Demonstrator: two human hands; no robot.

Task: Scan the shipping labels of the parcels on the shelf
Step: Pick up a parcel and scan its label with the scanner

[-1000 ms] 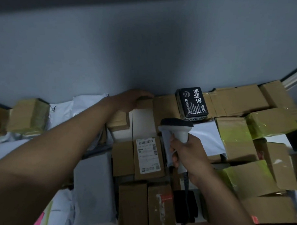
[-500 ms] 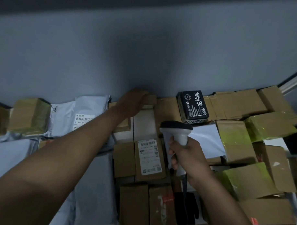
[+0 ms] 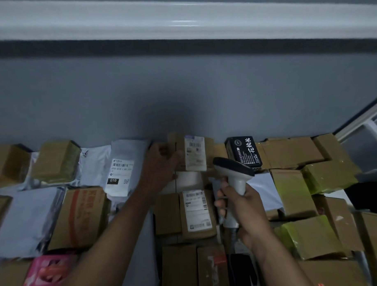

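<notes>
Parcel scanning in progress at a crowded shelf; one box tipped up at the back row.

Nearest, a pink packet point(image 3: 45, 274) lies at the front left, beside a brown carton with red print point(image 3: 79, 217). The right hand point(image 3: 242, 211) grasps the white handle of the barcode scanner point(image 3: 233, 175), its dark head aimed toward the back. Just left of it a flat box bears a white shipping label point(image 3: 196, 210). Further back, the left hand point(image 3: 160, 165) grips a small cardboard box point(image 3: 190, 153), holding it upright with its label point(image 3: 195, 156) facing the scanner. A black printed box point(image 3: 244, 152) sits just right of it, a grey mailer bag point(image 3: 120, 175) to the left, all against the grey wall point(image 3: 181, 89).
</notes>
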